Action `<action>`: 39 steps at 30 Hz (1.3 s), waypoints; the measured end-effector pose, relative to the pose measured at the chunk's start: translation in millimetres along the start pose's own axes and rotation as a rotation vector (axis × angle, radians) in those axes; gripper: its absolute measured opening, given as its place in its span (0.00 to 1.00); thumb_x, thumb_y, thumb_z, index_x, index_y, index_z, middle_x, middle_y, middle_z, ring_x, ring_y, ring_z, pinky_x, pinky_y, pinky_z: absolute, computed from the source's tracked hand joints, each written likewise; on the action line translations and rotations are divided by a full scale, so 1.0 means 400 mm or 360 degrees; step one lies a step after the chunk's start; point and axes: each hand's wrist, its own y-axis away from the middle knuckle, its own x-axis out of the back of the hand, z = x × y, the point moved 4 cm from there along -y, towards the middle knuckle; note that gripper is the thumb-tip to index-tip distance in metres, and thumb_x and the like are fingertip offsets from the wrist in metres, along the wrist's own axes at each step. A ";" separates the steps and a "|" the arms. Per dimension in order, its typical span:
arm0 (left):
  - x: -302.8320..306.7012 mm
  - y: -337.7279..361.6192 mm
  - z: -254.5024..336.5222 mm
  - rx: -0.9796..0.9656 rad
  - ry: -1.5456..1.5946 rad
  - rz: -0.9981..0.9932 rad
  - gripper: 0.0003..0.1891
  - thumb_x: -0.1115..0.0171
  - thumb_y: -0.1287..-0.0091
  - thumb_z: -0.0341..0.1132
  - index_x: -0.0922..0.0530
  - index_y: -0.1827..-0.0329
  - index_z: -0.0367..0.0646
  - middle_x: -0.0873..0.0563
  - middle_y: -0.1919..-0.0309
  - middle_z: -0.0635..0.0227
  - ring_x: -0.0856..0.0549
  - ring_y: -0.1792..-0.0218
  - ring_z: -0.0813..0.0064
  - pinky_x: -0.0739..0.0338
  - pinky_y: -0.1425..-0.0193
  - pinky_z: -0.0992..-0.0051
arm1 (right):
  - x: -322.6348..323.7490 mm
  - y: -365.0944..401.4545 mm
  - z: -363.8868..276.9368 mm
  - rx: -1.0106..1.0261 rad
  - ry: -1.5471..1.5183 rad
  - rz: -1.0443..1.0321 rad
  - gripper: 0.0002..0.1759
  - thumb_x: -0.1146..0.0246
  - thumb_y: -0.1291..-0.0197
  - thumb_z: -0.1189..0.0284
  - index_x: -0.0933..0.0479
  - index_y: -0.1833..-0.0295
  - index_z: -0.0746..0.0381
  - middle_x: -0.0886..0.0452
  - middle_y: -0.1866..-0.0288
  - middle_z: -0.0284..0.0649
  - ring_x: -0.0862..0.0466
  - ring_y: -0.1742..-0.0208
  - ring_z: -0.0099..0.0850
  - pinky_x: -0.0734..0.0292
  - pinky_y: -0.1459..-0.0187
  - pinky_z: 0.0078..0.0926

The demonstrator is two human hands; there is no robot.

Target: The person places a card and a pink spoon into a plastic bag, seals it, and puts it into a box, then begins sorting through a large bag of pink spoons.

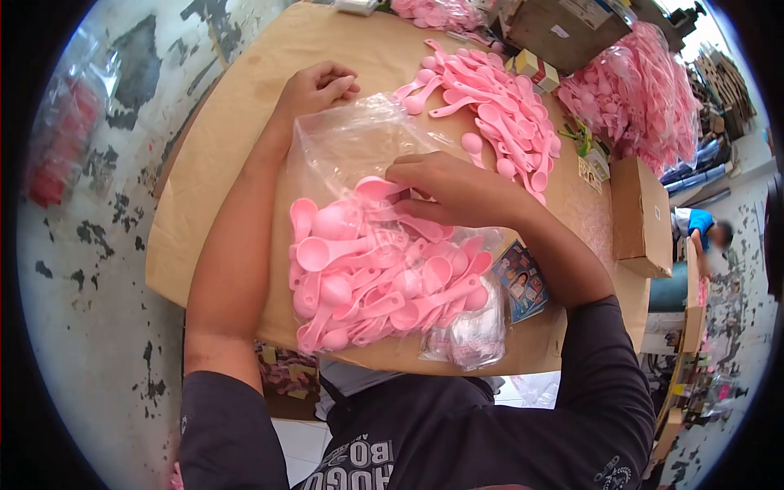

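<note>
A clear plastic bag (pixel 335 139) lies on the table near its front edge, its lower part filled with pink plastic measuring spoons (pixel 351 286). My right hand (pixel 441 189) is over the bag's upper part, fingers bent down around a pink measuring spoon (pixel 377 188); the fingertips are partly hidden. Beyond the bag's top left corner, my left hand (pixel 321 88) rests on the table with its fingers curled in and nothing visible in them. A loose heap of the same spoons (pixel 498 102) spreads across the table beyond my right hand.
A stack of clear packets (pixel 469 335) and printed cards (pixel 523 282) sit right of the bag. Along the right edge stand a cardboard box (pixel 643 216) and a large bag of pink spoons (pixel 633 98). Another person (pixel 702 224) is in the background at right.
</note>
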 end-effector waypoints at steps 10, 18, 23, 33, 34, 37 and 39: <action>0.004 0.006 0.003 0.0098 0.0193 0.0051 0.14 0.37 0.19 0.35 0.18 0.39 0.33 0.09 0.53 0.61 0.11 0.54 0.78 0.14 0.48 0.78 | 0.066 0.032 -0.040 -0.0035 0.0119 0.0077 0.09 0.34 0.33 0.71 0.21 0.57 0.67 0.18 0.57 0.49 0.16 0.52 0.50 0.23 0.48 0.47; 0.004 0.004 -0.007 0.0065 0.0162 0.0044 0.13 0.36 0.19 0.33 0.17 0.39 0.34 0.09 0.53 0.61 0.11 0.55 0.78 0.14 0.48 0.78 | 0.042 0.047 -0.023 -0.0101 0.0198 0.0039 0.09 0.34 0.33 0.71 0.20 0.56 0.68 0.18 0.53 0.49 0.15 0.51 0.49 0.22 0.47 0.47; 0.003 0.004 -0.011 0.0065 0.0186 0.0025 0.14 0.36 0.19 0.34 0.18 0.39 0.33 0.09 0.52 0.61 0.11 0.53 0.78 0.14 0.47 0.78 | 0.009 0.035 -0.013 -0.0039 0.0078 -0.0058 0.16 0.33 0.30 0.65 0.21 0.50 0.67 0.18 0.52 0.49 0.15 0.50 0.50 0.22 0.45 0.45; 0.005 0.010 0.002 0.0042 -0.0046 -0.0002 0.15 0.36 0.20 0.34 0.18 0.37 0.33 0.09 0.49 0.60 0.11 0.51 0.78 0.16 0.43 0.78 | 0.011 0.041 -0.006 -0.0088 0.0086 -0.0039 0.13 0.36 0.27 0.68 0.26 0.46 0.65 0.19 0.53 0.51 0.17 0.49 0.53 0.25 0.47 0.49; 0.004 0.008 0.001 0.0041 -0.0031 -0.0007 0.15 0.36 0.19 0.34 0.18 0.37 0.33 0.09 0.49 0.60 0.11 0.50 0.78 0.16 0.43 0.78 | 0.015 0.042 -0.002 -0.0098 0.0071 0.0057 0.11 0.37 0.27 0.70 0.26 0.46 0.64 0.18 0.54 0.51 0.17 0.49 0.54 0.25 0.48 0.49; 0.001 0.012 0.007 0.0038 -0.0028 -0.0016 0.16 0.37 0.19 0.34 0.18 0.36 0.33 0.09 0.48 0.59 0.11 0.50 0.77 0.15 0.43 0.77 | 0.032 0.037 -0.006 -0.0115 0.0037 0.0136 0.13 0.36 0.27 0.69 0.26 0.44 0.65 0.15 0.54 0.52 0.15 0.49 0.55 0.24 0.46 0.51; 0.001 0.013 0.008 0.0034 -0.0037 -0.0017 0.16 0.37 0.19 0.34 0.18 0.36 0.33 0.09 0.48 0.59 0.11 0.50 0.77 0.15 0.43 0.77 | 0.024 0.036 -0.003 -0.0086 0.0023 0.0112 0.13 0.37 0.27 0.70 0.25 0.43 0.65 0.16 0.54 0.52 0.16 0.48 0.55 0.24 0.46 0.51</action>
